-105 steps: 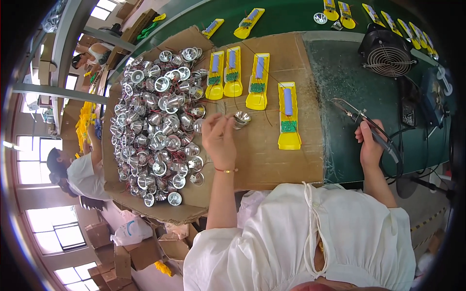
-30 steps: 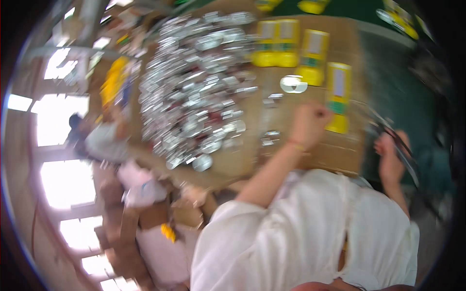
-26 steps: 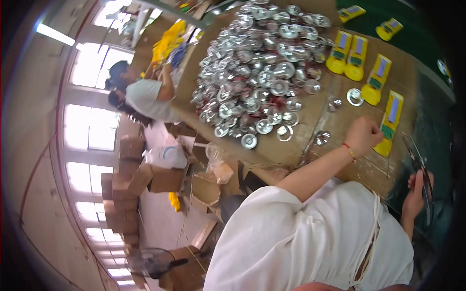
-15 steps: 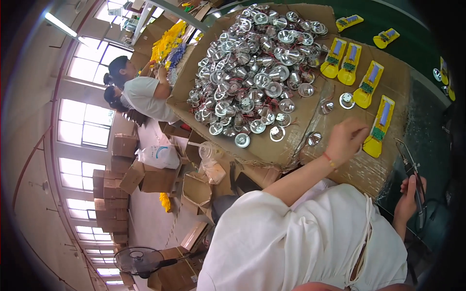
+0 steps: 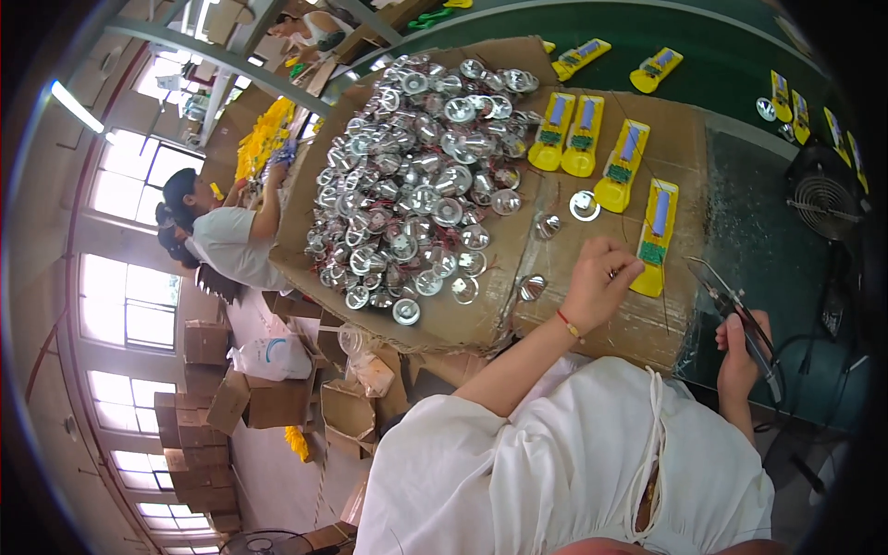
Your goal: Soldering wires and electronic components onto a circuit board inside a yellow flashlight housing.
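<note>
From the person's head, the fisheye camera is looking steeply down over the white blouse (image 5: 555, 472), which is filling much of the lower edge. It is facing the desk (image 5: 763, 236) from close by, showing the left hand (image 5: 597, 289) and the right hand (image 5: 739, 350) right of centre, while its wide field is also taking in distant windows (image 5: 128, 301) at left.

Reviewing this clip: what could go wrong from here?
The right hand grips a soldering iron whose tip is just right of the nearest yellow flashlight casing; if hot, a stray move might scorch it. The left hand is close to that casing, so a bump might jolt its green circuit board. The reflector heap nears the cardboard's lower edge, so a knock could send pieces off.
</note>
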A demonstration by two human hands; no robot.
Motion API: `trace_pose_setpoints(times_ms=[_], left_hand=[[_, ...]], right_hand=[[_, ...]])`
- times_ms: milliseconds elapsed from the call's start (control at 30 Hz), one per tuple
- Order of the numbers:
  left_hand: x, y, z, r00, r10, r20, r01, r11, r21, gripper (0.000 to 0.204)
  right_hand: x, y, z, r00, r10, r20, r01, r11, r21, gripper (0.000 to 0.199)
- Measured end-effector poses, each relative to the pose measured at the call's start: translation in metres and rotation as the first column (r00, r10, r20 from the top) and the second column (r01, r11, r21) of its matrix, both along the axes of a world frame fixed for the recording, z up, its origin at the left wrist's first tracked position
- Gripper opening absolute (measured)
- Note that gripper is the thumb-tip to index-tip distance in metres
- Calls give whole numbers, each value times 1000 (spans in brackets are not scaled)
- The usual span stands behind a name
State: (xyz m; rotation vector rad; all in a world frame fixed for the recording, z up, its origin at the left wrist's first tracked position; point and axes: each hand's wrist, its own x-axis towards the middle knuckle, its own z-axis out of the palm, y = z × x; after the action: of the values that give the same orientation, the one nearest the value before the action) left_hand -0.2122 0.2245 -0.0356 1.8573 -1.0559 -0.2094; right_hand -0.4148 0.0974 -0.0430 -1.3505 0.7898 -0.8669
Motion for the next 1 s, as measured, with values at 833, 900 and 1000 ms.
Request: trace_pose_setpoints(times_ms=[833, 900, 1000], left_hand=[[1, -17, -3, 996, 71, 62, -83, 972, 219, 12], [-1, -19, 0, 993, 72, 93, -92, 969, 231, 12], [-3, -21, 6, 986, 54, 155, -96, 956, 277, 13]], right_hand=[[32, 6, 7, 985, 153, -83, -162, 981, -108, 13], [33, 6, 7, 984, 153, -87, -162, 980, -115, 13], [34, 5, 11, 980, 176, -92, -182, 982, -58, 13]])
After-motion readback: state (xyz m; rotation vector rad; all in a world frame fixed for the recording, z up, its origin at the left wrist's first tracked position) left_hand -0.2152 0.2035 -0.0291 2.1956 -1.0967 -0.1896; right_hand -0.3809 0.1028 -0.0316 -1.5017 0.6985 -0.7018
